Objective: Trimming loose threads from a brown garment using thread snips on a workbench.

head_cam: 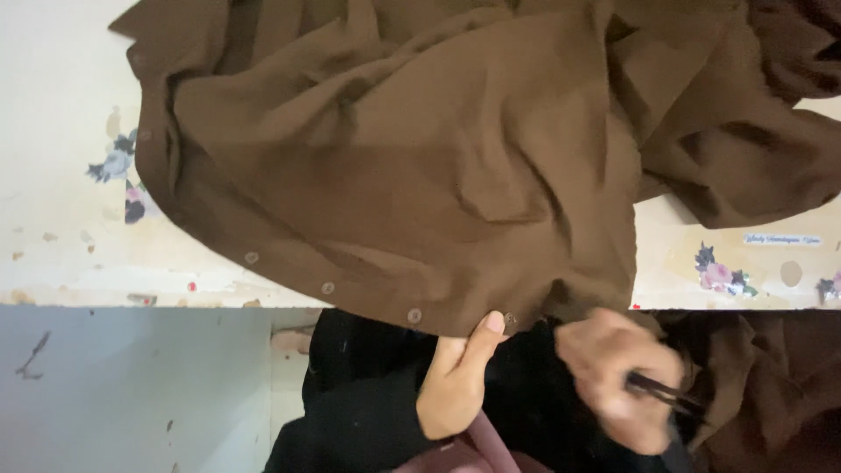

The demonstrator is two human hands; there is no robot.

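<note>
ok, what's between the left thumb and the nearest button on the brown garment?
Head view: only plain brown garment edge lies between the left hand thumb and the button; nothing else sits there.

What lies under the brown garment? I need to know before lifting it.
Under the brown garment shows a pale worn table with flower stickers at its uncovered edges. The left hand pinches the buttoned hem. Whatever lies beneath the cloth's middle is covered.
</note>
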